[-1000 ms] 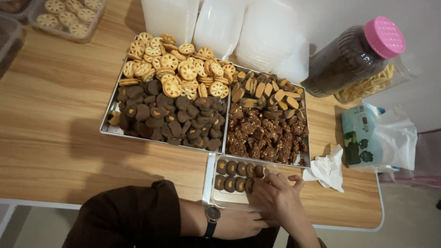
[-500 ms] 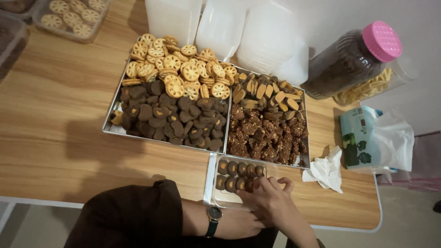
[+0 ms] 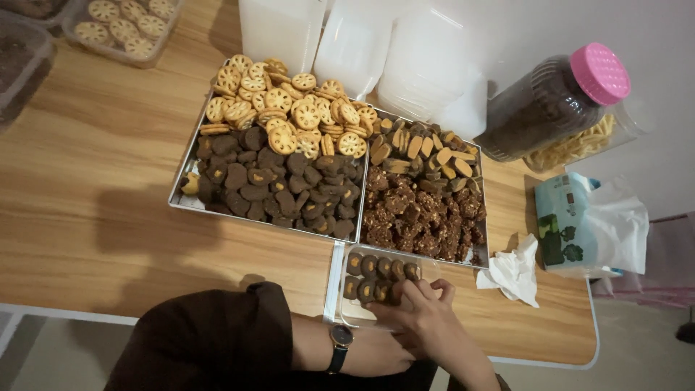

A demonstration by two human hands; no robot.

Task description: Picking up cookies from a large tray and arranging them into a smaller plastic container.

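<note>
We're packing small round chocolate cookies (image 3: 376, 277) into a clear plastic box (image 3: 346, 313) that sits at the near table edge, just in front of the right-hand metal tray (image 3: 479, 250). Two rows lie in the box already, filling its far-left part, the rest looks bare. Our right hand (image 3: 423, 318) is over the box, fingers (image 3: 418, 292) curled down onto the end of the near row — pinching or nudging a cookie, we judge, though the cookie under the fingertips is hidden. Our left hand (image 3: 376, 352), wrist with a dark watch (image 3: 339, 342), lies near the box's front edge, mostly under the right hand — we cannot tell if it is open or gripping. The step in hand looks like seating one cookie in line. The next move calls for a fresh cookie, likely from the tray behind the box, stood on edge tight against the row. A crumpled tissue (image 3: 515, 271) lies right of the box, a pink-lidded jar (image 3: 554, 101) farther back right.
</note>
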